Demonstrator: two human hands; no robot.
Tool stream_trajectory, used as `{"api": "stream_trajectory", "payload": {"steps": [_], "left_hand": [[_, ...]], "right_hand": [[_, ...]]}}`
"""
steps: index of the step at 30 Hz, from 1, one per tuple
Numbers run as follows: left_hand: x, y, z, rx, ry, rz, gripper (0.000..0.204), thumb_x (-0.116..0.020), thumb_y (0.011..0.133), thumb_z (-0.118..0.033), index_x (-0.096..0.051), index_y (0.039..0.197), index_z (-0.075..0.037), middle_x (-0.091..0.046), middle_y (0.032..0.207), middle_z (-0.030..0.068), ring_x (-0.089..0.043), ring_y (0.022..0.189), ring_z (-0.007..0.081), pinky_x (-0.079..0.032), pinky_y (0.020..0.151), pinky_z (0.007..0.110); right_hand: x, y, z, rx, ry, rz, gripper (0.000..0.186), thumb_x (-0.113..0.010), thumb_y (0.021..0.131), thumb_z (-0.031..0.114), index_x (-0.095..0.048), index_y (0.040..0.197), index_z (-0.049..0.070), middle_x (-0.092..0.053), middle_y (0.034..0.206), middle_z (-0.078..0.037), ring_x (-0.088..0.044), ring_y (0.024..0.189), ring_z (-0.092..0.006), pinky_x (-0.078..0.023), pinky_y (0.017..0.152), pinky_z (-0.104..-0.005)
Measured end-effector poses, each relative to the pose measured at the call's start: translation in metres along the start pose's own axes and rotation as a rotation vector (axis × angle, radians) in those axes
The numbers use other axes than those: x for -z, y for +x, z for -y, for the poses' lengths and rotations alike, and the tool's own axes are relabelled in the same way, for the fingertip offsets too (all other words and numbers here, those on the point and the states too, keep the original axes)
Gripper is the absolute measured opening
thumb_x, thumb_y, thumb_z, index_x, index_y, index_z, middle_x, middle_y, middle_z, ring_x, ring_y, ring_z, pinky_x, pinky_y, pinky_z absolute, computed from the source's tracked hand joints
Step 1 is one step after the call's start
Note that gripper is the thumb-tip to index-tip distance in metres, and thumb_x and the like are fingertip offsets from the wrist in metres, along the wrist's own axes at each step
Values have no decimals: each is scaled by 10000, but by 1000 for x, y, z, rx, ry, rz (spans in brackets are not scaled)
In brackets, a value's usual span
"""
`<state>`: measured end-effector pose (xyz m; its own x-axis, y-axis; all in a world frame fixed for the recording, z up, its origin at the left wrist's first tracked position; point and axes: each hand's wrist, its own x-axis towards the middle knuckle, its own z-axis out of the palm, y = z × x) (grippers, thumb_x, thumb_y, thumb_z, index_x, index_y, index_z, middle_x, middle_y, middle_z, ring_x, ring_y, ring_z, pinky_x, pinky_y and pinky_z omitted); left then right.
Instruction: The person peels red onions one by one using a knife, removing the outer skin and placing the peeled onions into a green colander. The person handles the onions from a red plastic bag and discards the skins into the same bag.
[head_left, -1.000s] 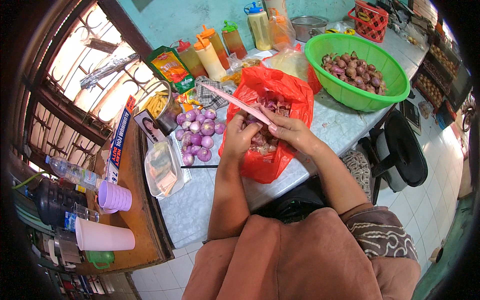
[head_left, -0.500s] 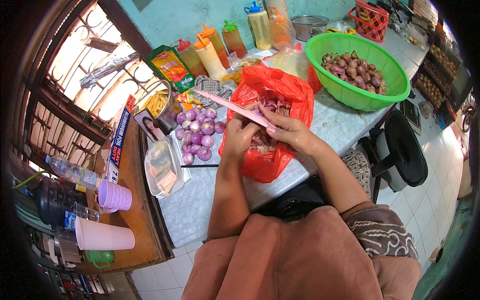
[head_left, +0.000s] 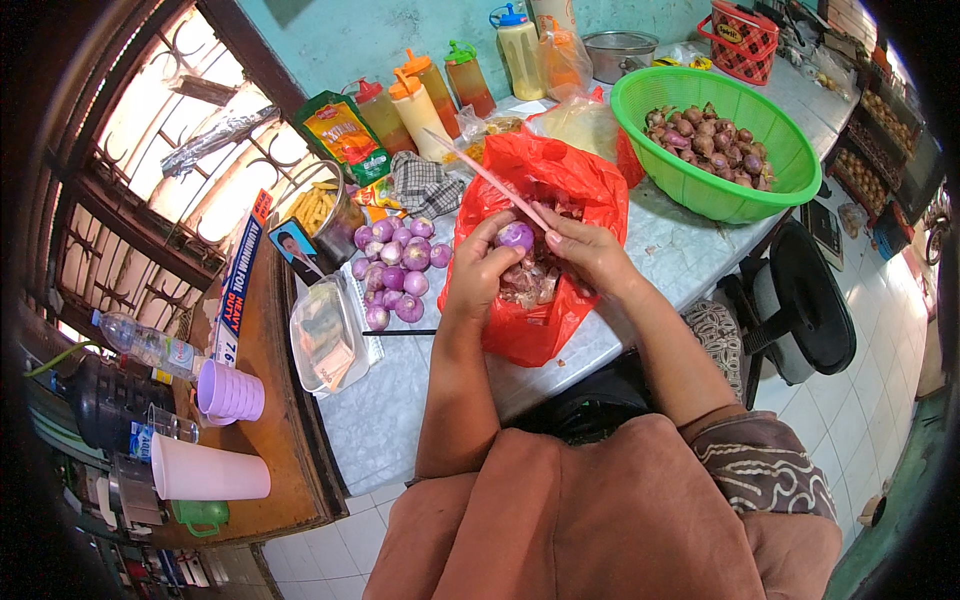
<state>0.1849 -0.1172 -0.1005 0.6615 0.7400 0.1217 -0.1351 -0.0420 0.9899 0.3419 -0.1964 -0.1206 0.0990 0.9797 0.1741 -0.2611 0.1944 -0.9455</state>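
Observation:
Between the thumb and fingers of my left hand (head_left: pixel 476 268) sits a purple peeled shallot (head_left: pixel 515 237). My right hand (head_left: pixel 592 255) grips a pink knife (head_left: pixel 490 180), its blade pointing up and left, close beside the shallot. Both hands are over an open red plastic bag (head_left: pixel 535 340) that holds papery skins (head_left: pixel 530 285). A pile of peeled purple shallots (head_left: pixel 400 262) lies left of the bag. Unpeeled brown shallots (head_left: pixel 712 142) fill the bottom of a green basket (head_left: pixel 745 203) at the right.
Sauce bottles (head_left: pixel 430 95) stand along the back wall. A metal pot (head_left: pixel 345 215) with yellow strips, a phone (head_left: pixel 296 250) and a plastic tub (head_left: pixel 325 340) are at the left. A checked cloth (head_left: pixel 425 185) lies behind the pile. A black stool (head_left: pixel 810 295) stands at the right.
The knife has turned from broadside to nearly edge-on, its tip pointing more steeply upward. The shallot in my left hand now shows clearly. The phone's screen picture has changed.

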Motion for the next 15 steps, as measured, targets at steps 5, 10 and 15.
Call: {"api": "stream_trajectory", "payload": {"steps": [5,10,15], "left_hand": [[-5,-4,-9,7,-241,2,460,-479,711,-74,-496,1164,8,-594,925,85,-567,717,131,-462,604,233],[2,-1,-8,52,-512,46,441,-468,754,-107,-475,1180,6,-593,966,110,-587,779,177,-501,648,282],[3,1,-4,31,-509,4,371,-493,830,-160,-479,1168,-9,-597,974,115,-594,806,193,-505,639,296]], "right_hand": [[-3,-6,14,-110,-49,-110,454,-527,887,195,-410,1309,73,-511,1156,-6,-456,987,-67,-368,854,-205],[1,-8,16,-113,-28,-116,525,-523,879,246,-343,1345,83,-556,832,-8,-483,630,-58,-394,523,-188],[-5,-9,15,-116,86,-154,693,-533,855,297,-164,1400,79,-407,576,16,-335,380,-74,-254,311,-217]]}}
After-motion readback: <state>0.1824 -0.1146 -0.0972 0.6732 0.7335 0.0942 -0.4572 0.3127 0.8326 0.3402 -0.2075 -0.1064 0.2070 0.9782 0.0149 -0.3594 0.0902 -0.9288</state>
